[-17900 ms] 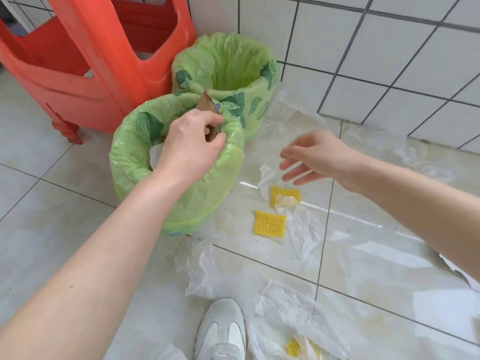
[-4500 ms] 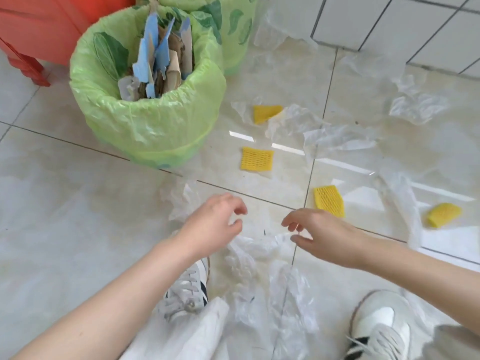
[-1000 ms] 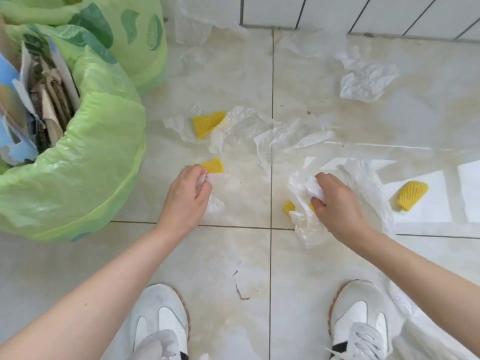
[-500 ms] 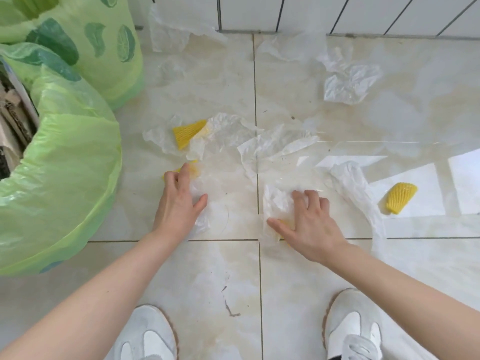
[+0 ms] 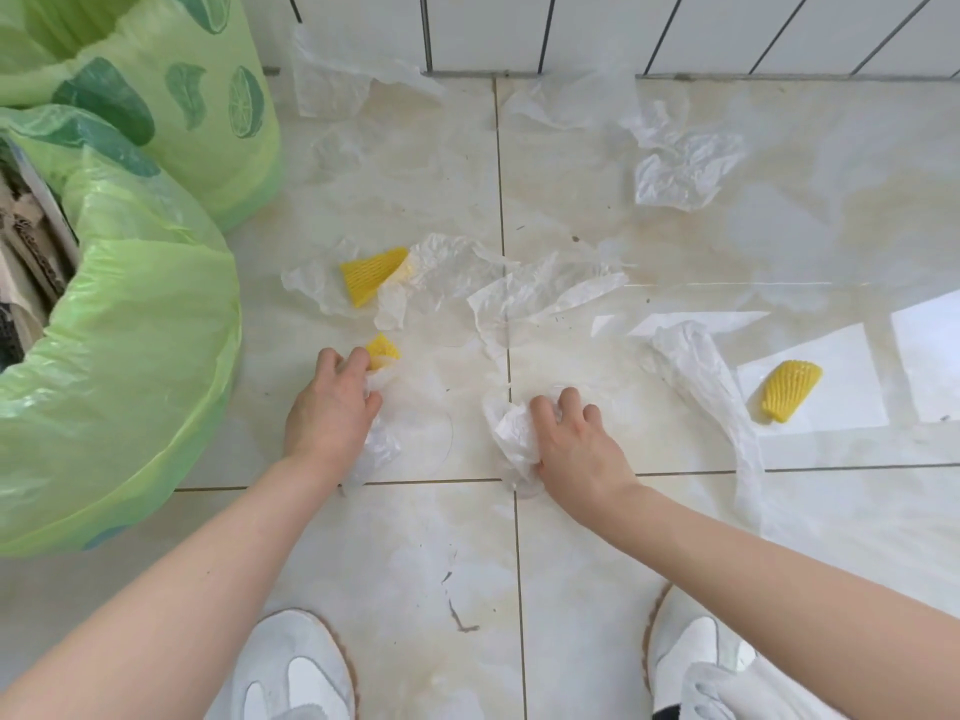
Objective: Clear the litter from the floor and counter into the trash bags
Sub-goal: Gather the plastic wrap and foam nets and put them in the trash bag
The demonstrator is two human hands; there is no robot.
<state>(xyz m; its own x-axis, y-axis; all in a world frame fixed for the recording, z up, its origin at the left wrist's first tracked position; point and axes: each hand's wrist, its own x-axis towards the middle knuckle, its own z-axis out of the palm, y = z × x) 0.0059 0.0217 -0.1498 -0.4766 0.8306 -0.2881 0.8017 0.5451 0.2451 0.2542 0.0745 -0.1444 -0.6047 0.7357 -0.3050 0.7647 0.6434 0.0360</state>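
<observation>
Floor litter, partly gathered. The left hand [image 5: 332,407] has its fingers curled round a crumpled clear plastic film [image 5: 382,439] with a small yellow foam-net piece [image 5: 383,349] at the fingertips; the right hand [image 5: 571,439] has its fingers bunched into a white crumpled plastic wad [image 5: 506,428], both low on the pale tiled floor [image 5: 571,210]. Outstanding on the floor: a yellow foam-net wedge [image 5: 371,275] lying on thin film, a second yellow foam-net sleeve [image 5: 789,389] well to the right, a long strip of clear film [image 5: 711,387] beside it, a crinkled translucent sheet [image 5: 540,298] at centre, and more crumpled film [image 5: 680,168] near the wall. Judged about midway: most plastic remains. Containers: near light-green trash bag [image 5: 130,366], holding cardboard scraps [image 5: 26,241] at its visible edge; far green lemon-print trash bag [image 5: 208,111], contents not visible.
</observation>
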